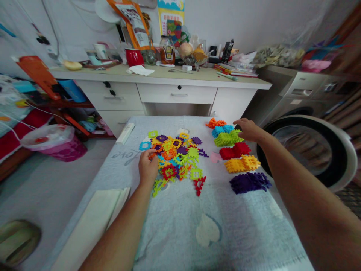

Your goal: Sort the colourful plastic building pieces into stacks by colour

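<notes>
A mixed heap of flat plastic interlocking pieces (177,152) in several colours lies on the cloth-covered table. My left hand (148,165) is at the heap's left edge, thumb and forefinger bent around an orange piece (152,154). On the right, pieces are grouped by colour in a row: orange (216,123), blue (221,130), green (228,138), red (235,150), yellow (242,164) and dark purple (249,183). My right hand (248,130) is over the right end of the blue and green groups, fingers stretched and apart, nothing visible in it.
A red triangular piece (199,186) lies at the heap's near edge. A narrow white box (125,133) rests at the table's far left corner. Beyond stands a white drawer desk (177,92) with jars and books. A washing machine (307,143) has its round door open at right; a pink bin (56,145) stands left.
</notes>
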The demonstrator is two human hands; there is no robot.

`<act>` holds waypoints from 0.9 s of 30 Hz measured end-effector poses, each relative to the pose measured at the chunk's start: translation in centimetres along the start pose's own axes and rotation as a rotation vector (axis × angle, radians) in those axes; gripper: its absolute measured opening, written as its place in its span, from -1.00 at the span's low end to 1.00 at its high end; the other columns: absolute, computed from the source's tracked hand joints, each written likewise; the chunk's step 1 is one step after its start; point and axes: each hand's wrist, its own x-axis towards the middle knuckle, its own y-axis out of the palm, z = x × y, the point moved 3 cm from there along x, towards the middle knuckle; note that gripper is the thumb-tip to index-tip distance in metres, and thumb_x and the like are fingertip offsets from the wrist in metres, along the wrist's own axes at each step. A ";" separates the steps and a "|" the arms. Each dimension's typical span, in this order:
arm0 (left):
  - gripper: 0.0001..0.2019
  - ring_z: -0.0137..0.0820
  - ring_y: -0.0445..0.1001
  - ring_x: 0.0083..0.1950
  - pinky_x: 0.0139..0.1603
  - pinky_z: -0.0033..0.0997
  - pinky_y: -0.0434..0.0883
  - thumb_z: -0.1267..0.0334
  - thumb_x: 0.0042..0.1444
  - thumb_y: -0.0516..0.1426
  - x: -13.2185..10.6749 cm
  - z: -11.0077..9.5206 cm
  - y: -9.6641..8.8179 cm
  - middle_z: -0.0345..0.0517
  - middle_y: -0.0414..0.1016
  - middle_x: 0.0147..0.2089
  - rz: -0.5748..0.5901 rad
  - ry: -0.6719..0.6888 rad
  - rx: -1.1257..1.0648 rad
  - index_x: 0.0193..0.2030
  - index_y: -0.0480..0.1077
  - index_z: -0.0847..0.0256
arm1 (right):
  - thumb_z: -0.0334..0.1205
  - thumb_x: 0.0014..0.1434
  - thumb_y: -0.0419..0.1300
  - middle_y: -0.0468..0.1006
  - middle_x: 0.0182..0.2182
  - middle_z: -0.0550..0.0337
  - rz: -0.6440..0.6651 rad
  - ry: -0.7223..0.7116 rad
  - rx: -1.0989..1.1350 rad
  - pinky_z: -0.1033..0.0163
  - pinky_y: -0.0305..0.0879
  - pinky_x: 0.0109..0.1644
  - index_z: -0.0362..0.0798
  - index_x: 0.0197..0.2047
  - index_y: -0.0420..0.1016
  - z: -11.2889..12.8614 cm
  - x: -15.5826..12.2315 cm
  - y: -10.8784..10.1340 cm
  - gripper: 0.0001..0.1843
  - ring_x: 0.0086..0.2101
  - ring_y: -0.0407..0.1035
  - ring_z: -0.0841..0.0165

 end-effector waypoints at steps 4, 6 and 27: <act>-0.75 -0.28 0.48 -0.02 0.13 -0.24 0.39 0.33 -0.01 0.10 0.0 -0.3 -0.1 -0.13 0.53 -0.10 0.003 -0.007 -0.008 -0.18 0.49 0.13 | -0.38 0.10 0.18 0.45 0.18 -0.20 -0.141 -0.074 0.178 -0.07 0.26 0.28 -0.16 0.25 0.40 5.9 -1.7 -2.2 -0.39 0.16 0.35 0.03; -0.75 -0.28 0.48 -0.02 0.15 -0.23 0.39 0.33 -0.02 0.11 -0.1 -0.4 -0.1 -0.13 0.53 -0.10 0.002 -0.011 -0.020 -0.18 0.49 0.13 | -0.37 0.15 0.17 0.46 0.18 -0.12 -0.127 -0.159 0.307 -0.01 0.28 0.26 -0.10 0.26 0.40 10.0 -2.7 -2.2 -0.43 0.15 0.37 0.11; -0.75 -0.27 0.49 0.01 0.18 -0.23 0.38 0.33 -0.02 0.10 0.0 -0.2 0.0 -0.13 0.53 -0.09 0.001 -0.022 -0.030 -0.17 0.48 0.11 | -0.42 0.06 0.13 0.33 0.23 -0.13 0.062 -0.039 0.367 0.04 0.20 0.19 -0.09 0.33 0.28 20.9 -3.7 7.0 -0.28 0.15 0.24 0.07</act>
